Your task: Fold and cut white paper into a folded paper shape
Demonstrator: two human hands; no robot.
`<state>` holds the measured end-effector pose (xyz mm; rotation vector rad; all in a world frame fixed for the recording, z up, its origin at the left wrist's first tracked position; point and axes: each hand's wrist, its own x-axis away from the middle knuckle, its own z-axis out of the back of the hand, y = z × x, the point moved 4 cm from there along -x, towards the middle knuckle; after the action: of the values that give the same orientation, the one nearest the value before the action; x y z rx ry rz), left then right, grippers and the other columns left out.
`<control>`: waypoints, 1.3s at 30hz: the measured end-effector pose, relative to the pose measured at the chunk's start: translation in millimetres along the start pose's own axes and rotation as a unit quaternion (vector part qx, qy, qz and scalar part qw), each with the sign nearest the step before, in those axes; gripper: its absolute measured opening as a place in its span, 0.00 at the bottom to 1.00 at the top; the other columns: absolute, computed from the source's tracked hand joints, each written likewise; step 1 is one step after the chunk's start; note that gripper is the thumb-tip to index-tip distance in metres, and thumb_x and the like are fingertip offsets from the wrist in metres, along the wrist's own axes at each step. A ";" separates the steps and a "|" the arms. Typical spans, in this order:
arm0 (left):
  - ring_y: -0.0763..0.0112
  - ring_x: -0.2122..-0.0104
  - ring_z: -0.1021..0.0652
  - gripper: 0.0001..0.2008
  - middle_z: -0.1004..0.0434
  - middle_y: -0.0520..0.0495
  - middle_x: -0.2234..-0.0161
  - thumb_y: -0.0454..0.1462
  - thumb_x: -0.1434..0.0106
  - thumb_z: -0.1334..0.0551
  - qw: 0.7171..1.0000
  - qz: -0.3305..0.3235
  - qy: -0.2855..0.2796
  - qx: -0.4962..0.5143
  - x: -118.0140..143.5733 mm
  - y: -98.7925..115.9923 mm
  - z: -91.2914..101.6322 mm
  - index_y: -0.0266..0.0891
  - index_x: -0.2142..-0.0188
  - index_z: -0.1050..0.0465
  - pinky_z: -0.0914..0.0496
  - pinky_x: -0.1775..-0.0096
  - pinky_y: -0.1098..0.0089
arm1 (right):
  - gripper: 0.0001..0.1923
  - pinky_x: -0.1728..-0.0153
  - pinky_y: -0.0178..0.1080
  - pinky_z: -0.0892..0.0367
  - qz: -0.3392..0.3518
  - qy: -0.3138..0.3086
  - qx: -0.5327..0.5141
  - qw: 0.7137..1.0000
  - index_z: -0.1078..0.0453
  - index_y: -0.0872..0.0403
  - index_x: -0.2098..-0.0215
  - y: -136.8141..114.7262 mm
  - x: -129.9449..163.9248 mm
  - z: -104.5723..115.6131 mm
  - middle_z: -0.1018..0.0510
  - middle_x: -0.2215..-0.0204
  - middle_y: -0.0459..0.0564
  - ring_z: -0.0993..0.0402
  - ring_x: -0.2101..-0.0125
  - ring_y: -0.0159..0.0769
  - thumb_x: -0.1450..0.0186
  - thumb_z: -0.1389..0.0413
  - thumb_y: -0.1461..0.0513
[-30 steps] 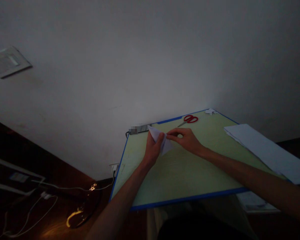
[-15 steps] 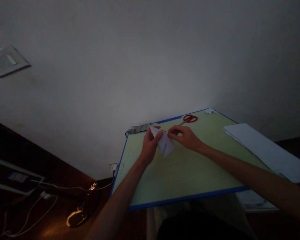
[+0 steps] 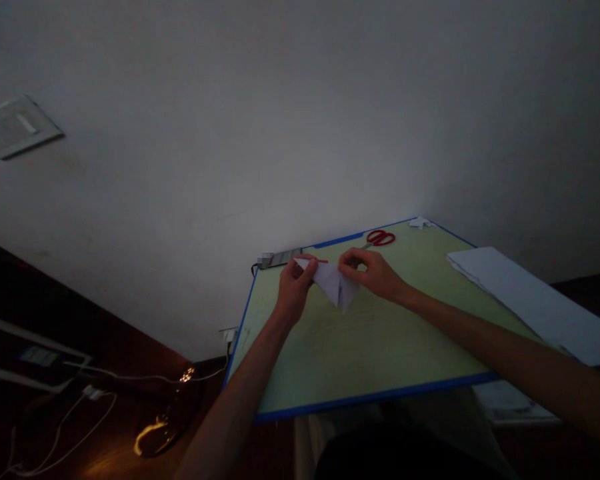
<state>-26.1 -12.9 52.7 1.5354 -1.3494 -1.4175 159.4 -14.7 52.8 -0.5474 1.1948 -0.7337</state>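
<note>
Folded paper, now turned, between both hands

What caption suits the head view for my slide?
Both hands, left hand and right hand, pinch folded white paper above green board.

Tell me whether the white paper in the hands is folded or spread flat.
Folded. The paper forms a downward-pointing triangle with visible creases, pinched by the left hand and right hand.

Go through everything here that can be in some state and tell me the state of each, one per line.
folded paper: creased to a point, held above the board
left hand: pinching the paper's left end
right hand: pinching its right end
red scissors: blades closed, lying flat
paper stack: flat, unfolded
green board: lying flat
</note>
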 end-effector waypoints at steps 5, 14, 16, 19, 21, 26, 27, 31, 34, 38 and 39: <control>0.68 0.67 0.20 0.19 0.18 0.45 0.67 0.47 0.45 0.26 1.000 -0.010 0.002 -0.006 -1.6 -0.3 3.2 0.38 0.61 0.26 0.28 0.62 0.68 | 0.06 0.70 0.36 0.33 0.004 0.006 -0.001 1.000 0.27 0.54 0.68 -1.7 0.4 0.8 0.21 0.74 0.47 0.27 0.73 0.33 0.36 0.41 0.59; 0.70 0.70 0.23 0.20 0.17 0.41 0.65 0.50 0.44 0.28 0.999 -0.017 0.025 -0.025 -4.0 1.3 6.0 0.36 0.62 0.23 0.32 0.70 0.71 | 0.05 0.70 0.36 0.33 0.011 0.019 0.004 1.000 0.28 0.53 0.68 -2.6 0.7 1.4 0.21 0.73 0.47 0.28 0.73 0.33 0.36 0.41 0.60; 0.70 0.70 0.23 0.20 0.17 0.41 0.65 0.50 0.44 0.28 0.999 -0.016 0.028 -0.014 -4.5 2.5 7.2 0.36 0.64 0.22 0.32 0.69 0.71 | 0.05 0.70 0.36 0.33 0.013 0.018 0.004 1.000 0.28 0.53 0.67 -2.5 0.7 1.5 0.21 0.73 0.47 0.27 0.73 0.33 0.35 0.41 0.60; 0.69 0.68 0.22 0.19 0.17 0.41 0.64 0.50 0.45 0.27 0.999 -0.014 0.032 0.004 -5.3 3.7 9.4 0.36 0.65 0.21 0.31 0.67 0.70 | 0.05 0.70 0.36 0.33 0.012 0.021 0.009 1.000 0.28 0.53 0.67 -2.4 0.7 2.1 0.21 0.73 0.47 0.27 0.72 0.33 0.35 0.41 0.60; 0.68 0.66 0.22 0.18 0.17 0.41 0.64 0.49 0.45 0.27 0.999 -0.011 0.035 0.021 -5.9 3.9 10.7 0.37 0.66 0.20 0.30 0.65 0.69 | 0.05 0.70 0.36 0.33 0.011 0.025 0.014 1.000 0.28 0.53 0.67 -2.7 0.7 2.4 0.21 0.73 0.47 0.27 0.72 0.33 0.35 0.41 0.60; 0.66 0.62 0.21 0.17 0.17 0.43 0.64 0.48 0.49 0.24 0.996 -0.003 0.051 0.069 -7.2 3.7 12.5 0.37 0.69 0.20 0.28 0.61 0.67 | 0.04 0.70 0.36 0.34 0.014 0.023 0.020 0.999 0.28 0.53 0.67 -5.0 1.1 2.0 0.22 0.73 0.47 0.28 0.73 0.33 0.35 0.41 0.61; 0.66 0.61 0.21 0.17 0.17 0.43 0.63 0.48 0.49 0.24 0.996 -0.001 0.051 0.076 -7.3 3.8 12.5 0.37 0.68 0.20 0.28 0.60 0.67 | 0.04 0.70 0.36 0.34 0.015 0.026 0.022 0.999 0.28 0.53 0.67 -5.4 1.1 2.1 0.22 0.73 0.47 0.28 0.72 0.33 0.35 0.41 0.61; 0.66 0.58 0.20 0.16 0.16 0.42 0.61 0.45 0.50 0.23 0.995 -0.002 0.052 0.080 -7.0 4.7 12.3 0.37 0.66 0.18 0.28 0.57 0.67 | 0.03 0.69 0.37 0.34 0.018 0.048 0.030 0.998 0.28 0.53 0.68 -6.0 1.4 4.4 0.22 0.73 0.47 0.28 0.72 0.34 0.36 0.42 0.61; 0.66 0.57 0.20 0.16 0.16 0.41 0.59 0.43 0.50 0.22 0.996 -0.006 0.057 0.071 -6.3 5.5 11.8 0.37 0.66 0.18 0.28 0.54 0.66 | 0.03 0.70 0.36 0.34 0.017 0.057 0.042 0.997 0.28 0.53 0.67 -6.6 1.8 6.0 0.22 0.73 0.47 0.28 0.72 0.34 0.36 0.42 0.62; 0.68 0.59 0.19 0.17 0.16 0.40 0.58 0.43 0.50 0.23 0.997 -0.005 0.057 0.057 -5.4 6.5 10.7 0.37 0.63 0.17 0.28 0.55 0.67 | 0.03 0.71 0.36 0.35 0.023 0.059 0.057 0.996 0.28 0.53 0.67 -8.3 2.1 6.9 0.22 0.73 0.47 0.28 0.72 0.34 0.36 0.42 0.62; 0.68 0.60 0.19 0.17 0.16 0.41 0.58 0.43 0.50 0.23 0.997 -0.007 0.058 0.055 -5.2 6.9 10.6 0.37 0.62 0.17 0.27 0.55 0.68 | 0.03 0.71 0.35 0.35 0.025 0.059 0.060 0.996 0.28 0.53 0.67 -8.7 2.2 7.0 0.22 0.73 0.47 0.28 0.72 0.34 0.36 0.43 0.62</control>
<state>-37.5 -7.8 58.4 1.6742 -1.3676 -1.2607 164.7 -22.0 59.7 -0.3778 1.2600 -0.7975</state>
